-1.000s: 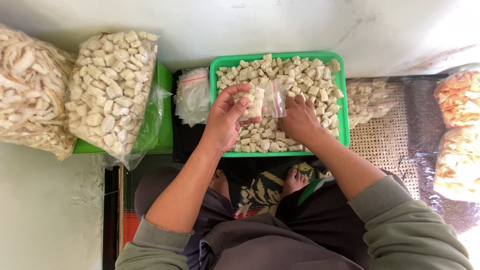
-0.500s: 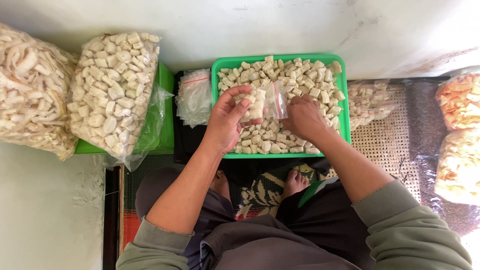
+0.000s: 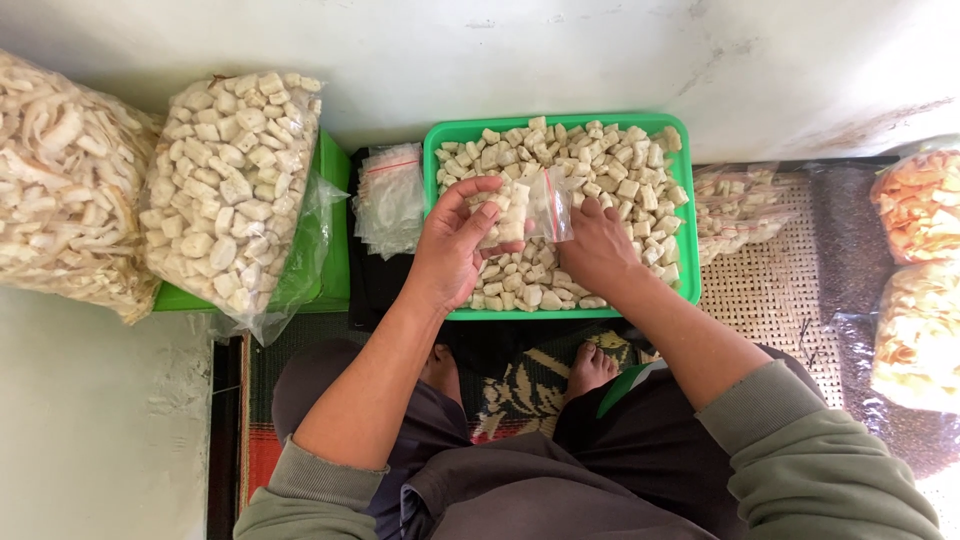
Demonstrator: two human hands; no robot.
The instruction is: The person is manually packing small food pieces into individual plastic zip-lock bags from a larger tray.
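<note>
over one green tray (image 3: 687,215), left hand (image 3: 452,243) and right hand (image 3: 597,247) hold one small bag (image 3: 525,207).

One green tray (image 3: 686,215) of pale cubes. One small clear bag (image 3: 528,208), held by two hands. Two large bags at left (image 3: 232,190), two orange-tinted bags at right (image 3: 918,205), one stack of empty bags (image 3: 390,195).

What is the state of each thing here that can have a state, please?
small clear bag: held over the tray, partly filled with pale cubes.
left hand: gripping the small clear bag.
right hand: at the bag's right side, touching it.
green tray: full of loose pale cubes.
big bag of cubes: full, lying on its side.
stack of empty bags: unused, left of the tray.
</note>
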